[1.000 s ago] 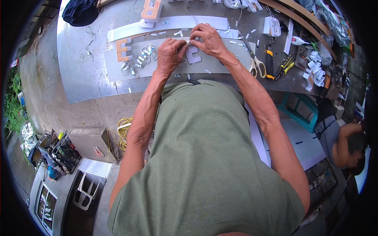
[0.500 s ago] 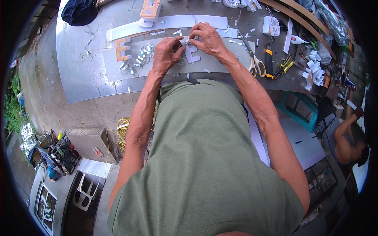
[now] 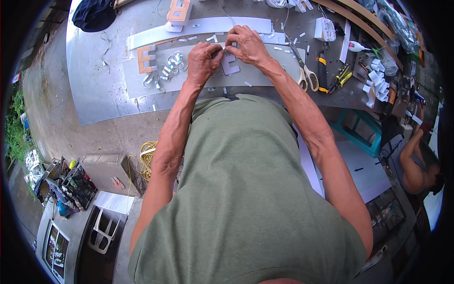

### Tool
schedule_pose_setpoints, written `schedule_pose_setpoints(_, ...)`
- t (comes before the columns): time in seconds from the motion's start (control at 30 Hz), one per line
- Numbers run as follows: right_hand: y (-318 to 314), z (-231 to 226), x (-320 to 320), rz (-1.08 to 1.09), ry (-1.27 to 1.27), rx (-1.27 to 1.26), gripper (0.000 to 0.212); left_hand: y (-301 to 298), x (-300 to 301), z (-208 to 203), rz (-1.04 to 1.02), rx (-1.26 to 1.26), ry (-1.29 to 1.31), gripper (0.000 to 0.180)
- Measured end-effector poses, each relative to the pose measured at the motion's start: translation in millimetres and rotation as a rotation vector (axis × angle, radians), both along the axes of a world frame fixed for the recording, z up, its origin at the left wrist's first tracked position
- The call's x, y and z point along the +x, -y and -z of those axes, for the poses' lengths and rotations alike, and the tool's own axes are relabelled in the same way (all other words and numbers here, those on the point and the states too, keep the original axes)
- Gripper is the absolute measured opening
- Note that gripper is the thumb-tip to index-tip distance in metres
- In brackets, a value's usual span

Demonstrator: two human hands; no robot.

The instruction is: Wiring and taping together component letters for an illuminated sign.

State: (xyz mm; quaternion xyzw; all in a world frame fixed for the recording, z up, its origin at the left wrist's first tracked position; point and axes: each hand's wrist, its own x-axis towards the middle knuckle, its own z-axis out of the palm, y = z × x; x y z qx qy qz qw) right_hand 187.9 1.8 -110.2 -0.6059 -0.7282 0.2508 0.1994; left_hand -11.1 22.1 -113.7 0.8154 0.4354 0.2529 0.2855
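Observation:
Over the far half of the metal table (image 3: 101,87), my left hand (image 3: 205,60) is closed, thumb and fingers pinched together. Almost meeting its fingertips, my right hand (image 3: 248,46) is also pinched shut. Whatever sits between the fingers is too small to make out. Just below the fingertips lies a pale E-shaped letter (image 3: 231,69), partly covered by my hands. Left of my left hand, a tangle of small white light modules on wires (image 3: 166,73) rests on a grey sheet (image 3: 279,68). Beside it is another E-shaped letter with an orange-brown face (image 3: 141,59).
Scissors (image 3: 309,78), a yellow-black utility knife (image 3: 322,73) and yellow-handled pliers (image 3: 339,83) lie to the right, near white curved pieces (image 3: 376,78). Long white strips (image 3: 203,29) lie beyond my hands. A teal stool (image 3: 365,130) and another person (image 3: 411,158) are at the right.
My left hand has closed its fingers and shifted slightly right, bringing its fingertips nearer my right hand. The right hand has barely moved. At the right, the other person's arm has shifted a little.

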Motion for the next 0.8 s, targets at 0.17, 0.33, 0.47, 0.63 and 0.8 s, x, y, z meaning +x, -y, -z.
schedule_pose_setpoints(0.17,-8.7,6.6,10.7,0.015,-0.186,-0.046,0.015,-1.2,2.4,-0.3,0.014,-0.016,0.026,0.014)
schedule_pose_setpoints(0.33,-1.2,2.3,13.9,0.082,-0.167,0.016,0.018,-4.6,1.1,2.9,0.015,-0.028,0.036,0.014)
schedule_pose_setpoints(0.47,4.2,3.9,4.5,0.089,-0.131,0.041,0.018,-4.7,1.3,2.4,0.014,-0.044,0.034,0.015)
schedule_pose_setpoints(0.63,2.8,2.3,-1.3,0.116,-0.021,-0.041,0.022,-3.8,3.1,-1.1,0.021,-0.051,0.032,0.014)
schedule_pose_setpoints(0.8,10.5,-1.9,3.0,0.143,-0.084,0.116,0.018,8.9,-2.2,-18.1,-0.163,-0.219,0.123,0.019)
